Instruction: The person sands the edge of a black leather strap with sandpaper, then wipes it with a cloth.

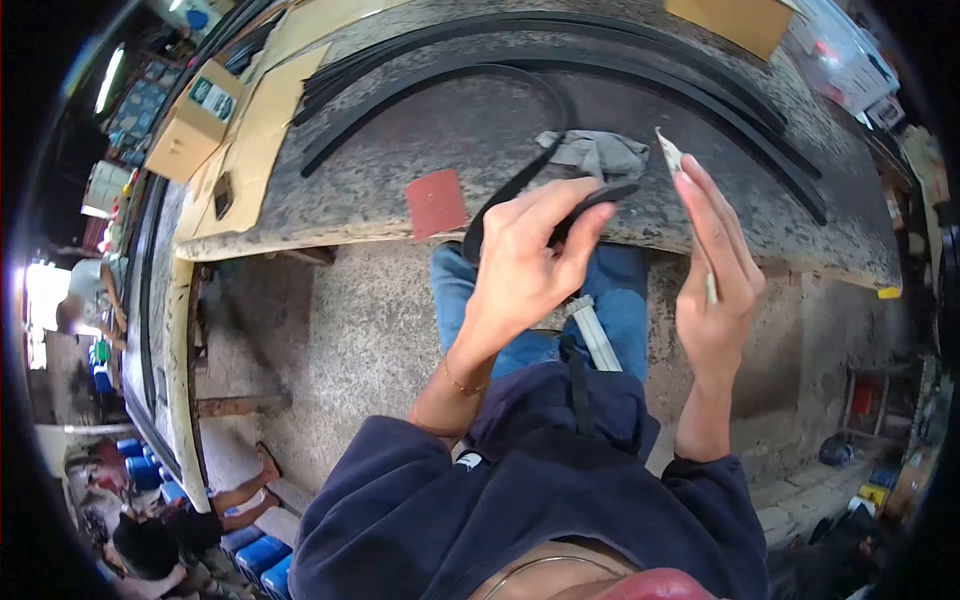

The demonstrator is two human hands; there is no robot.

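Note:
My left hand (530, 250) is closed round a flat black rubber-looking strip (522, 180). The strip's end sticks out past my thumb, while its length loops back over the bench. To the right, my right hand (722, 260) pinches a thin pale sheet (669, 152), seen nearly edge-on, between thumb and straight fingers. A gap separates the sheet from the strip's end. Behind my hands a crumpled grey rag (605, 157) lies on the bench. A reddish-brown square (437, 204), resembling sandpaper, rests at the front edge, left of my left hand.
Several long black strips (420, 85) curve across the workbench (370, 205). Cardboard (262, 170) with a dark phone-like object (223, 195) covers its left end. A cardboard box (735, 22) and clear plastic bin (840, 55) stand back right. Another person (160, 540) sits lower left.

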